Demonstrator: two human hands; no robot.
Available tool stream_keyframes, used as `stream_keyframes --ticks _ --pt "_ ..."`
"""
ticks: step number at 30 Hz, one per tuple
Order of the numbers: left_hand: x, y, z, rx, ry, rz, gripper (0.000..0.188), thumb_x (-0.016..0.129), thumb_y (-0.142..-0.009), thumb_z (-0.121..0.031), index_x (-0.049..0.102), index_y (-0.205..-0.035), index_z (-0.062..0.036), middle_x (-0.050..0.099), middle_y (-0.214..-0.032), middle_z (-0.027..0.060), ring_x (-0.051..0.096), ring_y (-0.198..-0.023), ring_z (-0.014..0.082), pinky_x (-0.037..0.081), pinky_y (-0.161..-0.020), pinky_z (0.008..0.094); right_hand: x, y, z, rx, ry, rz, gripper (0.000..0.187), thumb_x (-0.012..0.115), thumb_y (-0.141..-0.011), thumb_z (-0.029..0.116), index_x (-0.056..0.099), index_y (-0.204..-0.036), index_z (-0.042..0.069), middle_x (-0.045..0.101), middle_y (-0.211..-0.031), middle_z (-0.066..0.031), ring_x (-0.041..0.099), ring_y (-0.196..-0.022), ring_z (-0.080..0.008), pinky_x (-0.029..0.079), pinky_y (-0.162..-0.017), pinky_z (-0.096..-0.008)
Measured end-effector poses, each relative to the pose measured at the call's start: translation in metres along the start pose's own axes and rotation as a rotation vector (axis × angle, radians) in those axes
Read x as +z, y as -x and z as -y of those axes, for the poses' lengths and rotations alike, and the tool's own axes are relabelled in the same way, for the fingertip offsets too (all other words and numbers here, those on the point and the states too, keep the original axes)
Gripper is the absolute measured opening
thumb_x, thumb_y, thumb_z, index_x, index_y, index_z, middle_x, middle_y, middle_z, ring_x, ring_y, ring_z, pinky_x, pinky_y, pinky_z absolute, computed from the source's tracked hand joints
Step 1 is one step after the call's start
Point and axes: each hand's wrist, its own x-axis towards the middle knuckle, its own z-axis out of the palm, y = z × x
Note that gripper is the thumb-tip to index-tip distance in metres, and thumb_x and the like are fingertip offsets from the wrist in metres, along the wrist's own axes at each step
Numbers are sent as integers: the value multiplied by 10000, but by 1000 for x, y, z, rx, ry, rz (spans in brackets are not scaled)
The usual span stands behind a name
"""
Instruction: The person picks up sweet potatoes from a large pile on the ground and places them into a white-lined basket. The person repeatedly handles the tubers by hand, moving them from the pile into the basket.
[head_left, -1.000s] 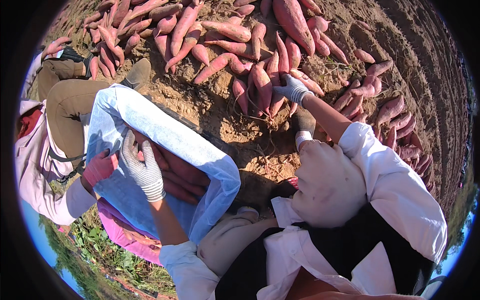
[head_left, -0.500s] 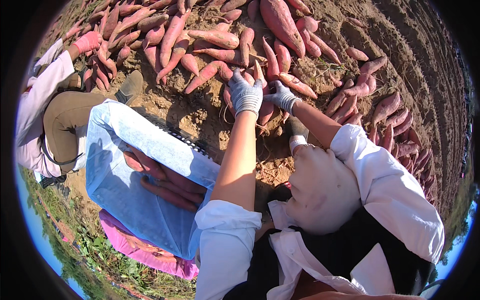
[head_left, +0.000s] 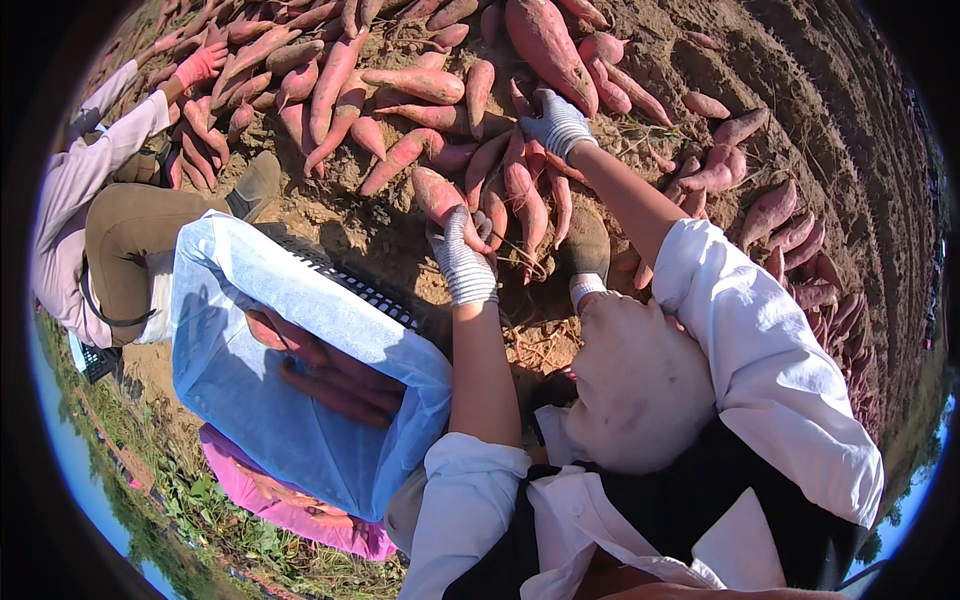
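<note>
My left hand [head_left: 463, 262], in a grey-white knit glove, is closed around a pinkish-red sweet potato [head_left: 436, 194], held just above the near edge of the pile. Further up and to the right, my right hand [head_left: 560, 124], gloved alike, curls over a sweet potato [head_left: 519, 98] beside a much larger one [head_left: 548, 45]. The glove covers most of what its fingers grip. Between my hands several long sweet potatoes [head_left: 525, 190] lie with their thin root ends toward me.
At left stands a crate lined with pale blue fabric [head_left: 300, 275], several sweet potatoes [head_left: 345, 385] inside. A pink-lined container [head_left: 240, 470] is below it. Another person's red-gloved hand [head_left: 203, 63] works at upper left. More sweet potatoes [head_left: 790, 240] lie on soil at right. My shoe [head_left: 585, 245] is close by.
My left hand has drawn back toward me and left, lifting a sweet potato. My right hand has moved up, further into the pile. The other person's red-gloved hand has shifted slightly up and right.
</note>
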Motion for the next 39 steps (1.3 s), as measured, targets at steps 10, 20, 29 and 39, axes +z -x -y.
stream_keyframes --ticks 10,20,29,39 --pt "39 39 -60 132 -57 -13 500 716 -739 10 517 -1194 -53 614 -781 43 552 -538 122 410 -437 170 -26 27 28 -337 -349 119 576 753 -751 325 575 -1206 19 659 -1001 -166 634 -931 -251 489 -828 -328" --pt "6 22 -49 -67 -69 165 194 698 -782 -143 549 -860 -47 573 -695 53 499 -427 150 469 -424 250 -8 45 99 -753 -551 117 371 556 -918 377 658 -1102 71 653 -1002 -180 624 -917 -321 483 -863 -381" --pt "6 25 -62 -38 197 40 364 623 -869 -173 504 -1150 24 622 -1058 196 633 -881 340 542 -862 452 74 20 37 -748 755 108 288 578 -806 230 663 -1078 187 582 -1105 -55 506 -1107 -256 330 -1035 -418" --pt "-2 25 -53 -79 303 181 446 619 -814 -53 486 -1238 -12 576 -1167 125 570 -1091 271 473 -972 459 36 39 23 -424 358 331 493 727 -636 207 621 -1105 100 628 -1062 -129 584 -1045 -327 462 -909 -419"
